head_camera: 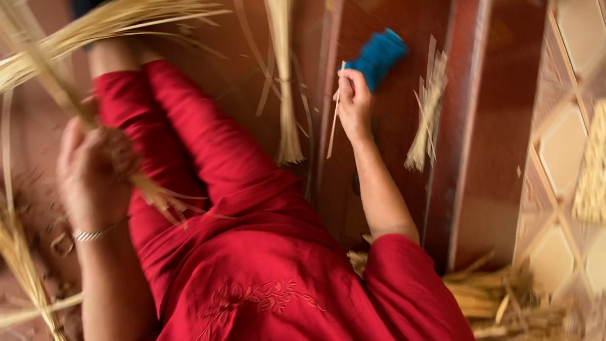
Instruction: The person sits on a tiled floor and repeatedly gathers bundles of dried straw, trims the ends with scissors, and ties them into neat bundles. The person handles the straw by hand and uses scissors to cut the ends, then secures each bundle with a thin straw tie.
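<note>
My left hand (pixel 95 167) is closed around a thick bundle of pale straw stalks (pixel 76 44) that fans up to the top left and pokes out below the fist over my red-clad legs (pixel 208 158). My right hand (pixel 353 101) reaches out over the brown floor and pinches a single thin straw strip (pixel 333 129) that hangs down from the fingers. Just beyond that hand lies a blue cloth-like object (pixel 379 55). The picture is blurred by motion.
A tied straw bunch (pixel 287 101) lies on the floor between my legs and right arm. Another small bunch (pixel 426 110) lies right of the right hand. Loose straw and scraps pile at the lower right (pixel 499 297) and lower left (pixel 25 265). Patterned tiles (pixel 562 151) lie at the right.
</note>
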A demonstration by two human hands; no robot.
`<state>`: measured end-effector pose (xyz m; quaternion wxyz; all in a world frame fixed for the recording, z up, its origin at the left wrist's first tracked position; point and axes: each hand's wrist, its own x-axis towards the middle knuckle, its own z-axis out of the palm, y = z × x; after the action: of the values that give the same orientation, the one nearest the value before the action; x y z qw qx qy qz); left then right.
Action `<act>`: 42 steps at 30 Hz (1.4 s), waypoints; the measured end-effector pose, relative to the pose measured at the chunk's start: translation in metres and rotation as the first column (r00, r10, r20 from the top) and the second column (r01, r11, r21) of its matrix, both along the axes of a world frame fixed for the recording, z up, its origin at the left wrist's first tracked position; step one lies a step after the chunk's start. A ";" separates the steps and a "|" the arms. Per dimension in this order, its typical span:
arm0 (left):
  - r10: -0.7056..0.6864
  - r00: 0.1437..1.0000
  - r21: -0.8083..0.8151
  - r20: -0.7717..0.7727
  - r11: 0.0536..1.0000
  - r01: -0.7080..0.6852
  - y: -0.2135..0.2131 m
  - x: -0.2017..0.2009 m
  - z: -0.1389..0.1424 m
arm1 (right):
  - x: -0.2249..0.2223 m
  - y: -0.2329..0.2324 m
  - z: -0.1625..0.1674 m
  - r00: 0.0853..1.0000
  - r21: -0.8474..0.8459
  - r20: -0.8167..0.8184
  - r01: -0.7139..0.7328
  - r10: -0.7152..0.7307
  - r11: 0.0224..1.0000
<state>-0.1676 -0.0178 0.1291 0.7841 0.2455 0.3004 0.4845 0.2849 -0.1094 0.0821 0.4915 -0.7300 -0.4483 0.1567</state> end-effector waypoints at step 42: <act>-0.114 0.993 0.105 0.009 0.988 0.112 -0.026 0.087 0.005 | -0.176 0.079 0.069 0.569 0.255 -0.561 -0.571 0.601 0.780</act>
<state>-0.0810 -0.0439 0.1340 0.7986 0.2991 0.2541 0.4562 0.1090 -0.0301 0.1512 0.5457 -0.4360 -0.4821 0.5289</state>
